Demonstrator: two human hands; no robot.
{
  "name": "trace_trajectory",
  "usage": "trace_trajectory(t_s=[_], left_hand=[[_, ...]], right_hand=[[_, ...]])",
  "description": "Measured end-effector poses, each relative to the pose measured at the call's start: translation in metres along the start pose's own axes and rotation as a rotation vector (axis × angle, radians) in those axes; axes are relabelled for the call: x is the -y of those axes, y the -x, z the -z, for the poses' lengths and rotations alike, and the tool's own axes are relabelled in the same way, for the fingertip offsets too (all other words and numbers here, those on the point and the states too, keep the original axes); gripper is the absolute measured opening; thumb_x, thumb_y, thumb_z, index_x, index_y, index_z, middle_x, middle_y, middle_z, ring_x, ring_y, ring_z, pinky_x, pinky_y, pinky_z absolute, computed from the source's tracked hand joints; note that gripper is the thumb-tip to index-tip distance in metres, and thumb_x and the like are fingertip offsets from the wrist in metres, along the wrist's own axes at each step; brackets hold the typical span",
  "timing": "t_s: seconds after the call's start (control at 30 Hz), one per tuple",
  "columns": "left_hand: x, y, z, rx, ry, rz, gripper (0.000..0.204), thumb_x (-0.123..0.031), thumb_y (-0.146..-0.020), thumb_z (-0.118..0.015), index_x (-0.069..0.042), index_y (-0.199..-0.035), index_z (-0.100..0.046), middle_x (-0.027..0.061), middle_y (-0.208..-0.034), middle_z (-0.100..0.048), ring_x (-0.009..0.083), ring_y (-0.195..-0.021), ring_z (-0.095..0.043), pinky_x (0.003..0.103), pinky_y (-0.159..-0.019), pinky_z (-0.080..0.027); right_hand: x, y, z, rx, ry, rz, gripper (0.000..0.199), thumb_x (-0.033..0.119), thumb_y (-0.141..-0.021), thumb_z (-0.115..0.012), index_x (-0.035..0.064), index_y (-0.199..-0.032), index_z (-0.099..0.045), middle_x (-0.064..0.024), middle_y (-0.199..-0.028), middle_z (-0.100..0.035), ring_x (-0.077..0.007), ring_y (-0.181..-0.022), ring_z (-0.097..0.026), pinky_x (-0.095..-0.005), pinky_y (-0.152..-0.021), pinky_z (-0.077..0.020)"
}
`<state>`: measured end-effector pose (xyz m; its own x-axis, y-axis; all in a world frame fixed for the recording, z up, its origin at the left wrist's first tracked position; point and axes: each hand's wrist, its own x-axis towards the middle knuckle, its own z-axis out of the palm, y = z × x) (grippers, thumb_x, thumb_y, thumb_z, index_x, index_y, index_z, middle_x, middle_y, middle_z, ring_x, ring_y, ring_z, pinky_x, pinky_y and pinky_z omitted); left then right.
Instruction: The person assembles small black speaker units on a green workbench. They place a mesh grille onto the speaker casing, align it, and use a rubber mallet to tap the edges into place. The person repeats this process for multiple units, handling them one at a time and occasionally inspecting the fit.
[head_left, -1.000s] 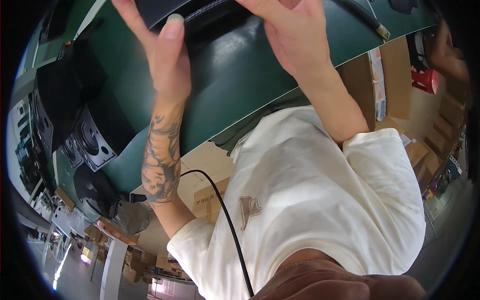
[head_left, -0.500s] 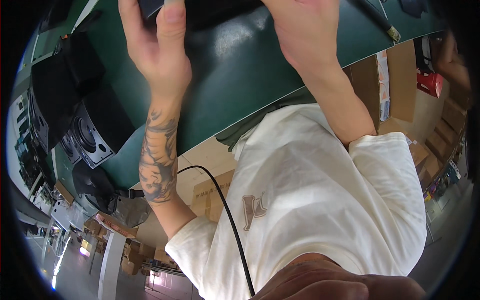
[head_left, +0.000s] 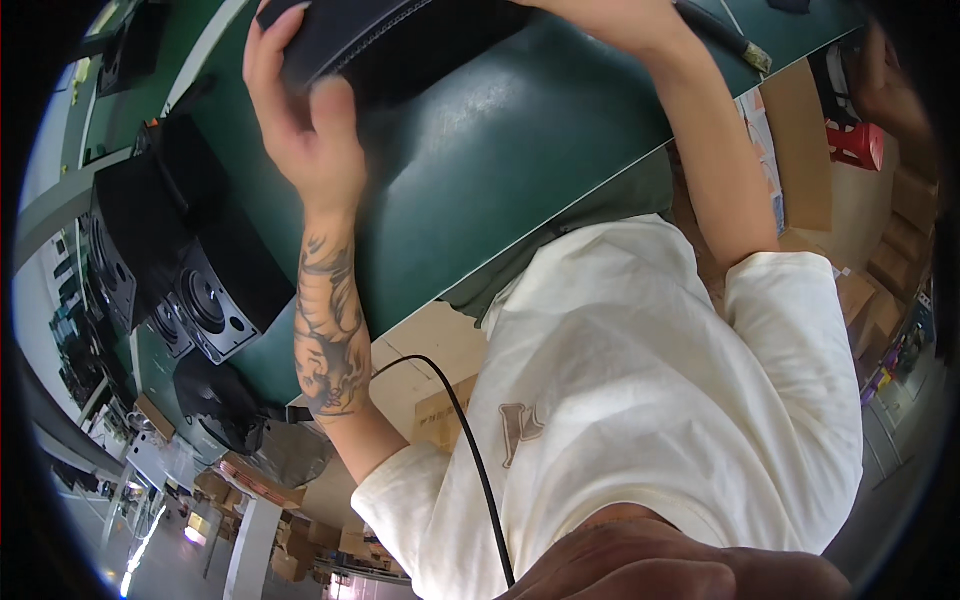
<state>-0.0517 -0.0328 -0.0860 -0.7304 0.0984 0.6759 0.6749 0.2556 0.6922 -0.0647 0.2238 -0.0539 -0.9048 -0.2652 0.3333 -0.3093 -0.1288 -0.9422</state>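
Observation:
A black box-shaped thing (head_left: pixel 400 50) with a dotted line along one edge lies partly in view at the upper edge, over a green table (head_left: pixel 450 190). My left hand (head_left: pixel 315 130) is round its left end, fingers on the far side and the thumb at the near corner. The thumb is slightly blurred. Toward the box's right end reaches my right hand (head_left: pixel 620 22); its fingers are mostly cut off by the frame's top, so their grip is hidden.
Black loudspeakers (head_left: pixel 215 290) stand at the table's left, with a black bag (head_left: pixel 215 400) beside them. A dark rod-like tool (head_left: pixel 725 35) lies at the far right. An open cardboard box (head_left: pixel 800 150) and a red object (head_left: pixel 855 145) are beyond the right edge. A black cable (head_left: pixel 465 440) hangs before my shirt.
More of the black box now shows at the upper edge. My left thumb has moved a little down and my right hand up. The surroundings on the left have shifted rightward and down.

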Motion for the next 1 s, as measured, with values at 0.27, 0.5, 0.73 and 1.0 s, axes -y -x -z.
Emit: trace_trajectory(t_s=[0.27, 0.5, 0.73, 1.0], left_hand=[[-0.038, 0.001, 0.013, -0.018, 0.073, 0.28, 0.042, -0.031, -0.106, -0.059, 0.002, -0.132, -0.059, 0.0136, -0.128, -0.064, 0.0197, -0.117, -0.06, 0.033, -0.105, -0.046], [-0.054, -0.008, 0.017, -0.003, 0.117, 0.59, 0.042, -0.033, -0.109, -0.054, 0.0, -0.134, -0.06, 0.0114, -0.128, -0.064, 0.0171, -0.116, -0.06, 0.031, -0.106, -0.045], [-0.026, -0.001, 0.006, -0.158, 0.381, 0.701, 0.038, -0.028, -0.109, -0.051, 0.002, -0.13, -0.061, 0.0152, -0.136, -0.062, 0.0214, -0.125, -0.058, 0.035, -0.11, -0.042], [-0.024, 0.005, 0.002, -0.182, 0.482, 0.701, 0.029, -0.02, -0.107, -0.054, 0.001, -0.123, -0.066, 0.0113, -0.127, -0.067, 0.0182, -0.122, -0.057, 0.031, -0.11, -0.038]], right_hand=[[0.026, 0.018, -0.038, -0.127, 0.236, -0.047, 0.05, 0.026, -0.097, -0.074, 0.0021, -0.134, -0.05, -0.0083, -0.113, -0.058, -0.0153, -0.104, -0.057, -0.0296, -0.095, -0.0471], [0.04, 0.001, -0.028, -0.043, 0.355, -0.203, 0.05, 0.038, -0.106, -0.058, -0.0031, -0.135, -0.052, -0.023, -0.119, -0.066, -0.0322, -0.113, -0.065, -0.0391, -0.099, -0.0494], [0.062, 0.032, 0.078, 0.108, 1.258, -0.085, 0.034, 0.021, -0.101, -0.062, 0.0039, -0.13, -0.061, -0.0154, -0.116, -0.066, -0.0309, -0.11, -0.064, -0.0401, -0.094, -0.0521], [0.011, 0.042, 0.101, 0.288, 1.383, 0.131, 0.033, 0.012, -0.099, -0.062, 0.0077, -0.132, -0.059, -0.0097, -0.102, -0.063, -0.0344, -0.091, -0.065, -0.0421, -0.076, -0.0539]])
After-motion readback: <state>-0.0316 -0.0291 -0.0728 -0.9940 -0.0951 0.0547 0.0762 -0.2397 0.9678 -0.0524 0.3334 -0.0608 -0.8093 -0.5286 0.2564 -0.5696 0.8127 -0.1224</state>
